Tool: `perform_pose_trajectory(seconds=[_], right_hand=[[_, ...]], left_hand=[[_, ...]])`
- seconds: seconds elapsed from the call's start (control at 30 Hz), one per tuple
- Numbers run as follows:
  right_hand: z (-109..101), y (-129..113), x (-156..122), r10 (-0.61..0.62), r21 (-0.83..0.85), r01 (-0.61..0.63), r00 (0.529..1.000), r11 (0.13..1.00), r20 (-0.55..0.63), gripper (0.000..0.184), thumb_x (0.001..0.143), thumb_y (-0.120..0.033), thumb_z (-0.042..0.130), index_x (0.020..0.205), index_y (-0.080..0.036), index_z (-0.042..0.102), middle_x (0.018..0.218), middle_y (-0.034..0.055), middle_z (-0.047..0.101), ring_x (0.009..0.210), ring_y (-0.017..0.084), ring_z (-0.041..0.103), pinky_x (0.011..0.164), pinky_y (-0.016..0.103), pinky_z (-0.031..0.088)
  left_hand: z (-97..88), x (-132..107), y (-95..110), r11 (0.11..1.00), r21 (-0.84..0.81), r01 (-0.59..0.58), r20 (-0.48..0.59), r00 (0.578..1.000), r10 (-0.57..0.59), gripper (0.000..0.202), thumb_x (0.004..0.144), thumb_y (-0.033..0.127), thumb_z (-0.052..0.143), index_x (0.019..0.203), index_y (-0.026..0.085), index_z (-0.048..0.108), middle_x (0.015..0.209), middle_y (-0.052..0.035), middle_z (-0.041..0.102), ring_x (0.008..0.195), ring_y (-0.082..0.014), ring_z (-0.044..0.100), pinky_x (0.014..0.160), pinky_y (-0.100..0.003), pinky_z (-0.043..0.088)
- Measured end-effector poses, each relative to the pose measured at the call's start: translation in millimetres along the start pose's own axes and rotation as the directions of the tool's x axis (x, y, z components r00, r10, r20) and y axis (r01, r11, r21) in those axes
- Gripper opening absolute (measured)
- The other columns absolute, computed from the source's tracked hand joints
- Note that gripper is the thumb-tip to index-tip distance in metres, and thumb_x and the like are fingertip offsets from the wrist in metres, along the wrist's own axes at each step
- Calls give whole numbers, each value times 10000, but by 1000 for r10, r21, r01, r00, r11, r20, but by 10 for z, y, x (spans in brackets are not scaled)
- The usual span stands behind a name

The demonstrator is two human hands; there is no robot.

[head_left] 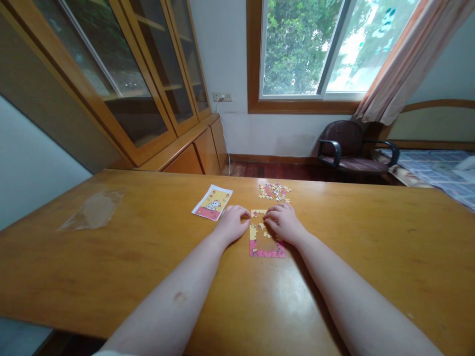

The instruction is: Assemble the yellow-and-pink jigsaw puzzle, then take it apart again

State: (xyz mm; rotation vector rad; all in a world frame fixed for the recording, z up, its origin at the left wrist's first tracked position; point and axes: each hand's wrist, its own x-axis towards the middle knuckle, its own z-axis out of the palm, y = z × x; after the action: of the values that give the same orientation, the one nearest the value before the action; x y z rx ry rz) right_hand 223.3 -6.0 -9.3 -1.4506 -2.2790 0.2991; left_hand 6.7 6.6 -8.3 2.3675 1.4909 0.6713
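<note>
A partly assembled jigsaw puzzle (pixel 267 254) lies on the wooden table, its pink and yellow border pieces joined around a mostly bare middle. A few loose pieces (pixel 267 235) sit inside that border. At the puzzle's upper left edge rests my left hand (pixel 233 222), loosely curved, thumb and forefinger apart with nothing visible between them. My right hand (pixel 285 222) covers the upper right part of the puzzle. Its fingers are bent down together onto the pieces, and whatever is under the fingertips is too small to make out.
Beyond my right hand is a pile of loose jigsaw pieces (pixel 274 192). A picture card (pixel 212 202) lies left of the puzzle, and a clear plastic bag (pixel 92 210) farther left. Past the table (pixel 371 222) stand a glass-door cabinet (pixel 156 99) and an armchair (pixel 345 143).
</note>
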Motion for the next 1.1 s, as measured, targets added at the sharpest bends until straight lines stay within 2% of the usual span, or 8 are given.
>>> perform_pose_trajectory(seconds=[0.13, 0.27, 0.43, 0.57, 0.77, 0.97, 1.1], right_hand=[[10, 7, -12, -24, 35, 24, 1000, 999, -16, 139, 860, -287, 614, 843, -243, 745, 947, 46, 704, 965, 226, 524, 980, 435, 324], [43, 9, -18, -85, 41, 85, 996, 996, -2, 157, 811, -375, 699, 885, -244, 743, 934, 46, 696, 957, 224, 523, 966, 430, 320], [99, 21, 0, -104, 31, 103, 994, 994, 20, 116, 831, -342, 693, 897, -261, 743, 971, 42, 691, 983, 222, 524, 954, 417, 324], [149, 10, 12, -101, 30, 101, 995, 994, 15, 77, 836, -292, 688, 889, -247, 722, 967, 41, 691, 983, 216, 529, 953, 403, 328], [154, -35, 10, -85, 48, 84, 996, 995, 17, 35, 845, -249, 672, 849, -220, 691, 933, 38, 687, 970, 203, 537, 970, 400, 319], [73, -75, -2, -95, 4, 94, 995, 996, 12, 156, 849, -372, 672, 916, -240, 719, 970, 54, 677, 978, 220, 523, 981, 430, 308], [83, -95, 8, -80, -13, 81, 996, 997, 27, 117, 855, -342, 668, 864, -236, 717, 931, 52, 673, 969, 219, 523, 972, 423, 315]], left_hand=[[-20, -27, 18, 999, 0, -32, 23, 999, 32, 138, 736, 210, 669, 874, 219, 670, 947, -26, 671, 968, -220, 572, 908, -354, 445], [-18, -28, 53, 999, -11, -42, 43, 998, 43, 124, 753, 211, 655, 877, 212, 666, 960, -27, 667, 981, -220, 563, 913, -357, 439], [9, -34, 107, 998, -18, -64, 40, 997, 64, 130, 790, 224, 639, 914, 215, 679, 984, -33, 667, 998, -215, 564, 930, -358, 432], [62, -45, 141, 996, 11, -84, 71, 994, 83, 182, 806, 318, 657, 956, 228, 704, 1032, -43, 665, 1024, -227, 557, 953, -376, 422], [104, -62, 195, 992, 66, -108, 63, 993, 104, 148, 818, 318, 652, 915, 239, 731, 1017, -44, 676, 1009, -225, 561, 942, -380, 420], [108, -46, 229, 994, 69, -82, 65, 995, 78, 120, 813, 305, 658, 878, 235, 732, 1008, -40, 690, 1000, -223, 576, 937, -380, 421], [106, -33, 245, 997, 59, -45, 78, 996, 41, 102, 801, 290, 667, 860, 230, 725, 997, -44, 693, 991, -223, 588, 924, -371, 430]])
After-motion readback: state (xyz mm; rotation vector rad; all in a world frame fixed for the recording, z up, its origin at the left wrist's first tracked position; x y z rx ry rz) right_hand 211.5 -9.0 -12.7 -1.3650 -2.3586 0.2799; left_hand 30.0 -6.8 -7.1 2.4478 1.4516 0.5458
